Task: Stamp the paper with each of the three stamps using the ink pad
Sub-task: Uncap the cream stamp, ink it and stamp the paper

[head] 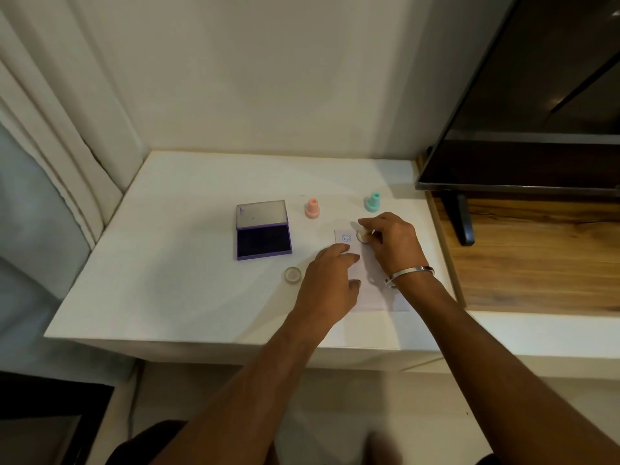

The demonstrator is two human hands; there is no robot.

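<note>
At the near edge of the white table (188,297), two bare forearms reach in from below.

Item: left hand (330,280), fingers straight, released, pressing flat on the pale rectangular sheet of paper (372,293) to hold it down.

Item: small round clear cap (292,274), lying on the table just left of the left hand.

Item: right hand (391,245), wearing a silver metal bangle (409,275) at the wrist; its grip is pinched round a small cream-coloured round stamp (363,235), whose face sits on or just above the paper's far end; contact cannot be told.

Item: one blue round face print (346,237) on the paper, just left of the held stamp.

Item: purple rectangular ink pad (264,242), lid raised, dark pad exposed, left of the paper and apart from it.

Item: pink plastic stamp (312,208) and mint-green plastic stamp (372,202), both upright beyond the paper, untouched.

Item: black television screen (523,95) on a wooden shelf, far right.

Handling note, as judgement: press the cream stamp straight down, clear of the existing print, with even force and no rocking, then lift vertically while the left hand pins the sheet, or the mark will smear.
</note>
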